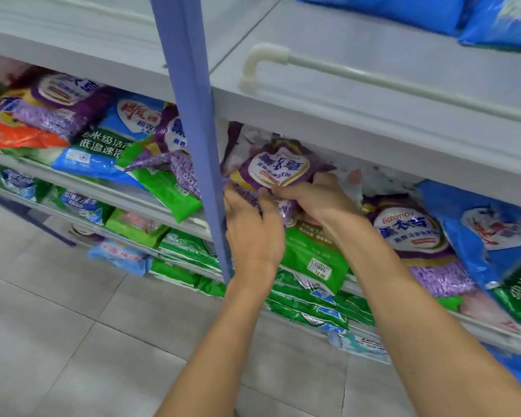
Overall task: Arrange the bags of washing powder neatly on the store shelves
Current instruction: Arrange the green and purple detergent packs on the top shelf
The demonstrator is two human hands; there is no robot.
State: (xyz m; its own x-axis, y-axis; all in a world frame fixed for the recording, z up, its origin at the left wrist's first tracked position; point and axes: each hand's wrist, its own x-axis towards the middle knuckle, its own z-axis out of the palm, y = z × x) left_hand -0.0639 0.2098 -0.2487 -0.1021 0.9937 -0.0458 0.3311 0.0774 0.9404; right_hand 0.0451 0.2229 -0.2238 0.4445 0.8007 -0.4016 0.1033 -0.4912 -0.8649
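A crumpled purple plastic bag of washing powder (275, 168), marked with a white shield-shaped label edged in gold and printed with blue characters, is seen on the middle tier, just right of the blue upright post (193, 115) and directly beneath the pale grey shelf board (373, 115). Its lower part, patterned with small lilac flowers, is bunched and lies over a green plastic bag with a price sticker (310, 254). A second purple bag of the same design (418, 236) is seen near it to the right, tilted against a blue bag (478, 230).

The bag's lower left edge is gripped by the left hand (253, 233), fingers curled round the plastic, back of the hand towards the camera. The lower right edge is held by the right hand (319, 197), fingers bent onto it. Both forearms are stretched forward and upward, the hands close together.
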